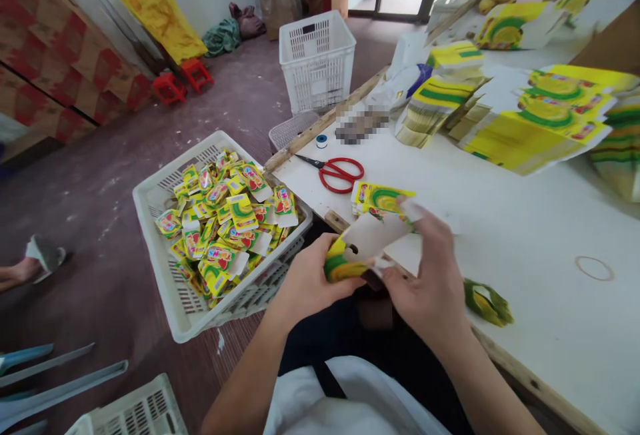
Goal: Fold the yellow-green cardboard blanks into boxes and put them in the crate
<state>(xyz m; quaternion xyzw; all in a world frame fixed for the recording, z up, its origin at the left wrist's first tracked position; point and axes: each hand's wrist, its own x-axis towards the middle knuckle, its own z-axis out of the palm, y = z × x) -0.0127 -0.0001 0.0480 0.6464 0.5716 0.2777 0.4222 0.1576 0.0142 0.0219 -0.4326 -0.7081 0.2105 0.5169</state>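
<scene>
Between my two hands is a small yellow and green cardboard box point(373, 235), its pale inner side and a dark round hole facing up. My left hand point(317, 278) grips its left end, thumb on top. My right hand point(430, 275) pinches the flap at the right end, its upper fingers slightly blurred. Just behind the box lies a short stack of flat yellow cartons point(383, 196) on the white table point(550, 255). Red-handled scissors point(341, 174) rest farther back. A crumpled green and yellow piece point(487, 303) lies right of my right hand.
A white crate point(170, 288) full of small yellow boxes stands left of the table. Another white crate point(317, 62) is on the floor behind. Stacks of flat cartons point(435, 102) and a large carton bundle point(530, 135) occupy the table's back. A tape roll point(321, 141) sits near the edge.
</scene>
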